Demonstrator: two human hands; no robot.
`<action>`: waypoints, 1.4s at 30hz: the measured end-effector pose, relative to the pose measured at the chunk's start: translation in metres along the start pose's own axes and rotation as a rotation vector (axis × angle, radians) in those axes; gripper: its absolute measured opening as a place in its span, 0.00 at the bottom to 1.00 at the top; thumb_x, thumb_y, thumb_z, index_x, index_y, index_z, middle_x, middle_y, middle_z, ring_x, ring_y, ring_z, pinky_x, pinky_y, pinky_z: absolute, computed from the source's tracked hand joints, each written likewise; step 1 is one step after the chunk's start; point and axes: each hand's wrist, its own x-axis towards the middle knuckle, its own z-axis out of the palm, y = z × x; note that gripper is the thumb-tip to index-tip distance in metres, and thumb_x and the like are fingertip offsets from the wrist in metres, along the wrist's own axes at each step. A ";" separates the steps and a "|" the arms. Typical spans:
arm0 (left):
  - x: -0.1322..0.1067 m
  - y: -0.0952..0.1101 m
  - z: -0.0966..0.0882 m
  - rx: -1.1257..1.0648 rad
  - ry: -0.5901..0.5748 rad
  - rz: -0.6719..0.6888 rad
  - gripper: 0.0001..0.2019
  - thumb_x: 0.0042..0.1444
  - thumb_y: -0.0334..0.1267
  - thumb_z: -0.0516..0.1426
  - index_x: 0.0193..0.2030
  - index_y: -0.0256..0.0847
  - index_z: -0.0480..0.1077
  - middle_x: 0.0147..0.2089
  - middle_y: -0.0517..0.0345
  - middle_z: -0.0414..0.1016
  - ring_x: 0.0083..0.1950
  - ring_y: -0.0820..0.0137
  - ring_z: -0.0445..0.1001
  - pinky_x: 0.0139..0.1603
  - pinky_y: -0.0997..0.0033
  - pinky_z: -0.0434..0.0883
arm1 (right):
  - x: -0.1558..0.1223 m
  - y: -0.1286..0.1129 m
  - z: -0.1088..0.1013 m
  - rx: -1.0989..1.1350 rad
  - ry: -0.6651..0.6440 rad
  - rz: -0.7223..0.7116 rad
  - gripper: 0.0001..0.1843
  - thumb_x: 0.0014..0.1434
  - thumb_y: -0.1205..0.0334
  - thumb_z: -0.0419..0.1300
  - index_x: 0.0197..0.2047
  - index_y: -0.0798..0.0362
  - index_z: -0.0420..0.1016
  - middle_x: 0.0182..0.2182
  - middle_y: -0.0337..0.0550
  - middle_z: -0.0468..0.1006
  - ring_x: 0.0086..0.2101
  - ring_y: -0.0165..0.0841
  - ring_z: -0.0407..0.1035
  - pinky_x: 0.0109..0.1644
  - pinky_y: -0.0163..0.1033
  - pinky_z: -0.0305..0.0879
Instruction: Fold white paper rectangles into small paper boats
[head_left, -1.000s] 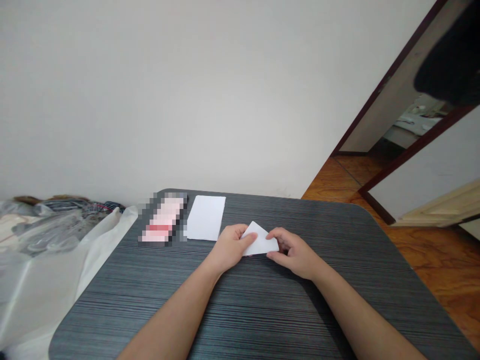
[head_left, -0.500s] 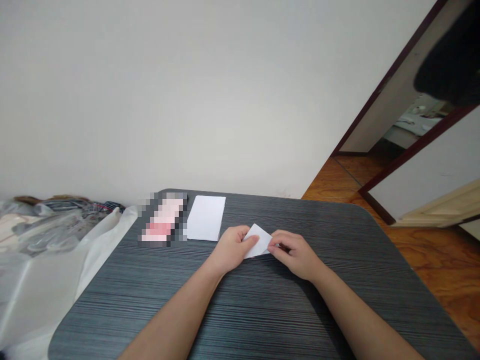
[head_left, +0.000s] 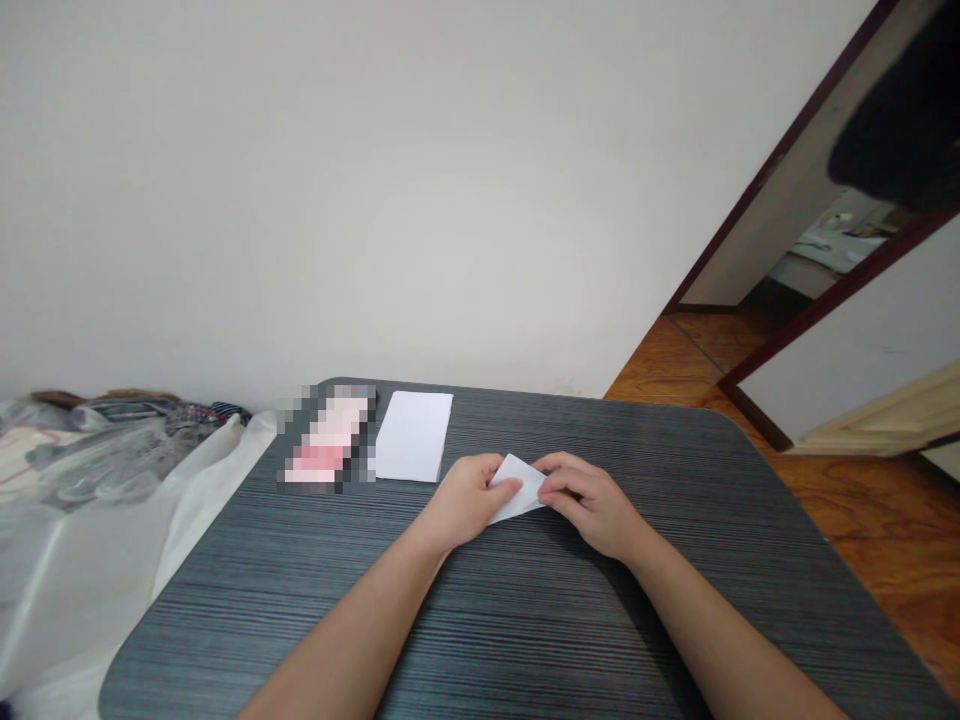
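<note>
A small piece of folded white paper [head_left: 517,487] lies on the dark table between my hands, its upper corner pointing away from me. My left hand [head_left: 466,502] presses on its left end with the thumb and fingers over it. My right hand [head_left: 587,505] pinches its right end between the fingertips and thumb. The hands hide both ends of the paper. Just beyond them lies a white rectangular sheet or envelope [head_left: 414,436], and next to that is a pixelated pink-and-white item [head_left: 326,438].
The dark grey striped table [head_left: 637,620] has rounded corners and stands against a white wall [head_left: 375,200]. Crumpled plastic sheeting [head_left: 90,560] and cloth lie beyond its left edge. A wooden floor [head_left: 885,520] and an open doorway [head_left: 810,240] are at the right.
My hands have moved closer together, with the right hand shifting left. Less of the folded paper shows between them, and its visible shape has narrowed.
</note>
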 end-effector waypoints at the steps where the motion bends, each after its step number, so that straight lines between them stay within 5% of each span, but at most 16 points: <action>1: 0.000 0.000 0.000 0.024 0.002 0.005 0.10 0.54 0.40 0.52 0.31 0.36 0.70 0.28 0.59 0.69 0.30 0.73 0.64 0.27 0.76 0.56 | 0.000 0.000 0.000 0.000 0.002 0.002 0.06 0.59 0.69 0.55 0.34 0.52 0.73 0.43 0.45 0.73 0.40 0.34 0.68 0.43 0.38 0.62; 10: -0.001 0.003 0.001 0.069 0.017 0.016 0.13 0.55 0.43 0.52 0.27 0.36 0.69 0.26 0.60 0.67 0.28 0.73 0.62 0.26 0.75 0.55 | 0.004 -0.007 0.006 0.010 0.057 0.114 0.06 0.60 0.66 0.53 0.32 0.52 0.69 0.34 0.44 0.74 0.34 0.33 0.67 0.39 0.38 0.62; 19: -0.001 0.008 -0.002 -0.236 -0.113 -0.014 0.16 0.59 0.44 0.49 0.40 0.34 0.70 0.32 0.55 0.72 0.30 0.71 0.67 0.30 0.74 0.61 | 0.001 0.000 0.004 -0.005 0.150 0.156 0.06 0.61 0.65 0.52 0.33 0.53 0.69 0.34 0.44 0.72 0.34 0.34 0.67 0.39 0.39 0.61; 25: -0.003 0.011 0.001 -0.297 -0.112 0.059 0.22 0.47 0.37 0.61 0.50 0.37 0.67 0.43 0.52 0.73 0.39 0.69 0.70 0.38 0.73 0.65 | 0.001 0.002 0.003 -0.025 0.203 0.213 0.07 0.61 0.63 0.52 0.34 0.53 0.69 0.31 0.43 0.72 0.32 0.33 0.66 0.37 0.38 0.62; 37: -0.002 0.006 0.000 -0.284 -0.110 -0.086 0.13 0.57 0.43 0.51 0.41 0.36 0.70 0.29 0.56 0.73 0.30 0.70 0.72 0.30 0.74 0.66 | -0.001 0.005 0.007 -0.004 0.222 0.308 0.07 0.60 0.61 0.53 0.35 0.52 0.70 0.27 0.39 0.71 0.28 0.32 0.65 0.30 0.35 0.60; 42: -0.002 0.007 0.001 -0.314 -0.097 -0.089 0.13 0.56 0.42 0.52 0.40 0.35 0.70 0.29 0.56 0.73 0.29 0.71 0.71 0.28 0.74 0.65 | -0.003 0.009 0.013 0.278 0.227 0.384 0.12 0.57 0.59 0.56 0.45 0.51 0.65 0.31 0.39 0.72 0.24 0.28 0.65 0.25 0.32 0.59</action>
